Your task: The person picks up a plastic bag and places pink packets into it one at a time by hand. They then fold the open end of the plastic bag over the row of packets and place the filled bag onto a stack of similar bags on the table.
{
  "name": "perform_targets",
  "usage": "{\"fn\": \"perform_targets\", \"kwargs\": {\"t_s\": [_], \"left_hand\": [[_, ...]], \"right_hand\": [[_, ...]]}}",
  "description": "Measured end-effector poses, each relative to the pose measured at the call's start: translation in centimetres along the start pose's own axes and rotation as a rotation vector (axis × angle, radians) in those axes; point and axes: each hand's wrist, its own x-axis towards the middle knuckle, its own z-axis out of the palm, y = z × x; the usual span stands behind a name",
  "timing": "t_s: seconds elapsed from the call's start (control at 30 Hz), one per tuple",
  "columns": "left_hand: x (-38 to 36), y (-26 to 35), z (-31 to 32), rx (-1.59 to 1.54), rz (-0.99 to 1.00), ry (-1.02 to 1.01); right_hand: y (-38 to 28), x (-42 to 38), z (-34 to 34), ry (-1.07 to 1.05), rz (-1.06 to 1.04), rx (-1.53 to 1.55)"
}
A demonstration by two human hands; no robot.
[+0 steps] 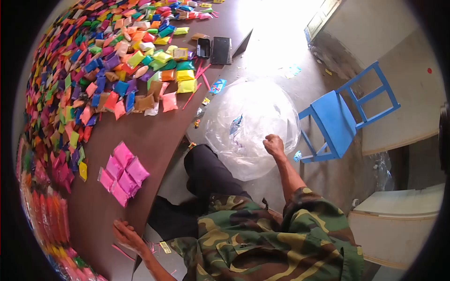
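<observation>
My left hand (127, 236) is low over the near edge of the brown table, its fingers stretched out and nothing seen in them. Beyond it lies a flat block of several pink packets (123, 174), apart from the hand. On the other side, my right hand (274, 145) is closed in a fist above the side of a large clear plastic bag (220, 117). Whatever those fingers hold, if anything, is hidden. Inside the bag a small blue wrapper (236, 124) shows.
A big heap of colourful packets (122, 61) covers the far and left part of the table (93, 210). A black phone-like slab (221, 50) and a small black tray (203, 48) lie by its edge. A blue chair (333, 122) stands right of the bag.
</observation>
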Motion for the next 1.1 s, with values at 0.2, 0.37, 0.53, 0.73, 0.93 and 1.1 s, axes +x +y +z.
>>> {"fn": "perform_targets", "kwargs": {"t_s": [0.2,0.37,0.53,0.73,0.93,1.1], "left_hand": [[-0.2,0.9,0.6,0.051,0.045,0.030],[1.0,-0.8,0.4,0.053,-0.023,0.052],[0.9,-0.4,0.7,0.109,-0.028,0.077],[1.3,-1.0,0.7,0.173,0.032,0.104],[1.4,-0.5,0.5,0.169,0.027,0.090],[1.0,0.1,1.1,0.190,0.000,0.118]], "right_hand": [[1.0,2.0,2.1,0.001,0.053,0.074],[0.6,4.8,4.4,0.123,0.057,0.300],[-1.4,4.9,4.1,0.068,0.015,0.436],[-6.5,0.5,3.5,-0.318,-0.243,0.758],[-5.2,1.6,7.1,-0.227,0.218,1.125],[-0.9,4.6,8.0,0.273,0.307,0.532]]}}
